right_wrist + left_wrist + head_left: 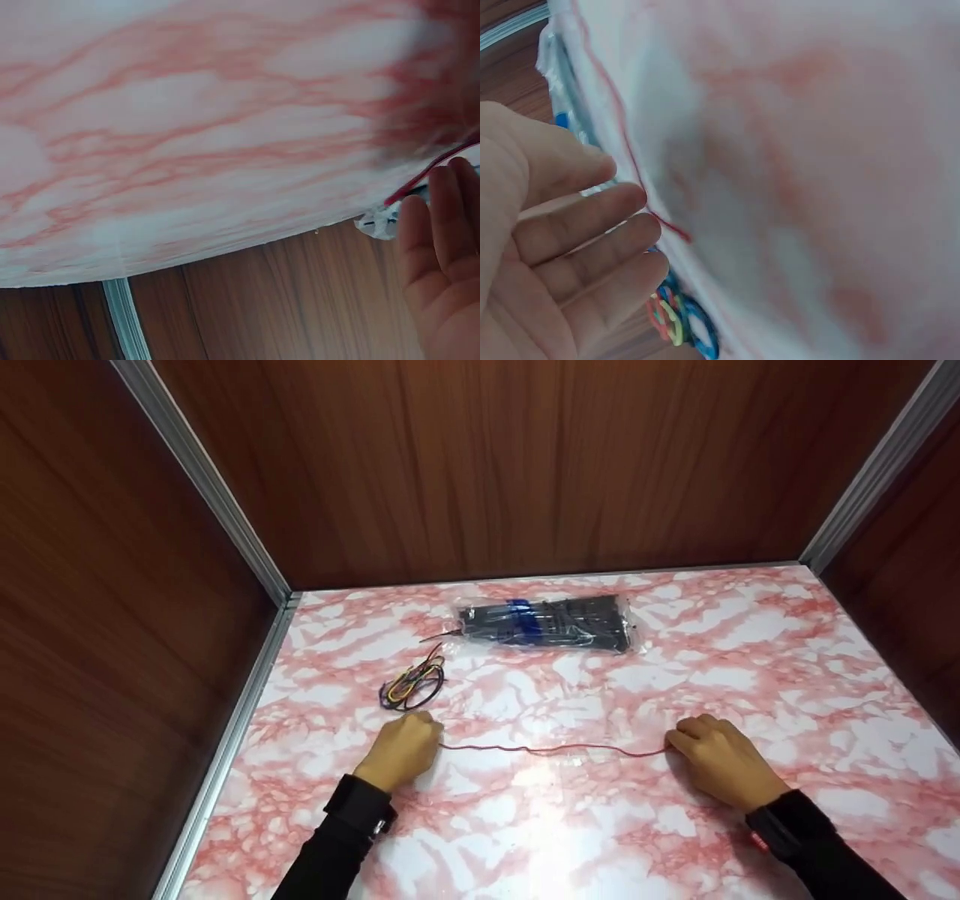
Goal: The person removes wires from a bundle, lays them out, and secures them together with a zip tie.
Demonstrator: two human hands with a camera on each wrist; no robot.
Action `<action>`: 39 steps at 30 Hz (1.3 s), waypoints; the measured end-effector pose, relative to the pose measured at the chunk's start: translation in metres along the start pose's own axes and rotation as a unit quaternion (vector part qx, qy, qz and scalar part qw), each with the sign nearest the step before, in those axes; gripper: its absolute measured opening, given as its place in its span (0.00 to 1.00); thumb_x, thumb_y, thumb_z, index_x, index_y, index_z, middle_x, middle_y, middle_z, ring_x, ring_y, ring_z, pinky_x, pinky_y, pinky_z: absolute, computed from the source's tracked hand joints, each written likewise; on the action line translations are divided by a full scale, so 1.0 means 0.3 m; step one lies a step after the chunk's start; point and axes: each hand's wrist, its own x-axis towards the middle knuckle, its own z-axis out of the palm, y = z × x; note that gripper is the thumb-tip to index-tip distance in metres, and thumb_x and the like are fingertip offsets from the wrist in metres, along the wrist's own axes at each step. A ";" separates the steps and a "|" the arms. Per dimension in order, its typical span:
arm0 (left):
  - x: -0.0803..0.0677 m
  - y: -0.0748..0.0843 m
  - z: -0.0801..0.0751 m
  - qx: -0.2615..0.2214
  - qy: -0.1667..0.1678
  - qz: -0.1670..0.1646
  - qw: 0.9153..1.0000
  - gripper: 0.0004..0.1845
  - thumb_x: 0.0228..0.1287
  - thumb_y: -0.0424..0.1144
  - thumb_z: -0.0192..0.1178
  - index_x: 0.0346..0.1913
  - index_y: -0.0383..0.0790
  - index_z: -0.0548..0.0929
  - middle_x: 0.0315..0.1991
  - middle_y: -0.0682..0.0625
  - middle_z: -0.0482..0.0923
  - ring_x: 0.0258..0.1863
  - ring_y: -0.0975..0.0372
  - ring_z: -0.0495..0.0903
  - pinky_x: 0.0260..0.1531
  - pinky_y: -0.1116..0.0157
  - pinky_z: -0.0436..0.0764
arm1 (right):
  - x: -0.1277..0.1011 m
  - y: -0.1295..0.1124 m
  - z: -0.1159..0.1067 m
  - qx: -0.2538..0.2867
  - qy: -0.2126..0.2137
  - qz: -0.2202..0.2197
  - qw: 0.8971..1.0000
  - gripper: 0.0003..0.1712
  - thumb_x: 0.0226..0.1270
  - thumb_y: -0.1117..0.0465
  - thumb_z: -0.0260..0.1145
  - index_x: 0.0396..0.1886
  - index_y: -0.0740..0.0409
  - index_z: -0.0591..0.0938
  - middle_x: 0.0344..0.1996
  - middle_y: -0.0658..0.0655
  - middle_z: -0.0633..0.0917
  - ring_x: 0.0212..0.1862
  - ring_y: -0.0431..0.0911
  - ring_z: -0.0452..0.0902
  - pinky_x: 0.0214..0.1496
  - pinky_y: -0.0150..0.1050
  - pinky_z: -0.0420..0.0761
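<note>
Stretched flat across the marbled table point(750, 660), a thin red wire point(555, 748) runs between your two hands. You can expect it to be light, limp and easily kinked, best gripped at its ends. Your left hand point(401, 750) and right hand point(724, 761) each pinch one tip, fingers curled close. Coloured wires point(412, 684) and bagged cable ties point(551, 622) lie beyond.

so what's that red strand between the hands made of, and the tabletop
Red strand: looks like thin plastic-coated wire, smooth and holding slight kinks; could be cord. Left hand and right hand each pinch an end. Tabletop: glossy pink marble-pattern laminate or film, judging by the glare; probably not stone.
</note>
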 end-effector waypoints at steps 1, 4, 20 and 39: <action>0.018 -0.009 -0.006 0.009 0.010 -0.008 1.000 0.07 0.55 0.28 0.56 0.23 0.38 0.80 0.22 0.47 0.73 0.21 0.53 0.77 0.16 0.56 0.78 | 0.003 -0.003 -0.005 0.003 0.005 0.002 1.000 0.10 0.51 0.71 0.68 0.35 0.59 0.85 0.36 0.60 0.81 0.39 0.55 0.77 0.40 0.50 0.77; 0.083 -0.041 -0.018 0.038 0.045 -0.038 0.998 0.05 0.53 0.28 0.57 0.23 0.37 0.80 0.22 0.44 0.76 0.21 0.49 0.79 0.17 0.52 0.78 | 0.023 -0.009 -0.020 0.014 0.017 0.004 1.000 0.10 0.51 0.71 0.68 0.34 0.57 0.85 0.36 0.60 0.81 0.40 0.56 0.77 0.43 0.51 0.76; 0.227 -0.049 0.058 0.005 -0.018 -0.267 0.963 0.09 0.50 0.30 0.65 0.35 0.34 0.80 0.29 0.36 0.81 0.28 0.42 0.82 0.21 0.48 0.78 | 0.344 -0.126 0.100 0.067 0.029 -0.038 0.997 0.07 0.49 0.66 0.74 0.21 0.54 0.82 0.23 0.50 0.77 0.27 0.49 0.70 0.30 0.44 0.72; 0.174 0.038 0.073 -0.086 0.091 -0.152 0.980 0.08 0.52 0.27 0.62 0.36 0.36 0.85 0.31 0.39 0.83 0.32 0.43 0.82 0.29 0.47 0.79 | 0.811 -0.389 0.248 0.187 -0.102 -0.011 0.977 0.32 0.58 0.71 0.64 0.64 0.50 0.76 0.31 0.54 0.81 0.32 0.46 0.78 0.32 0.40 0.78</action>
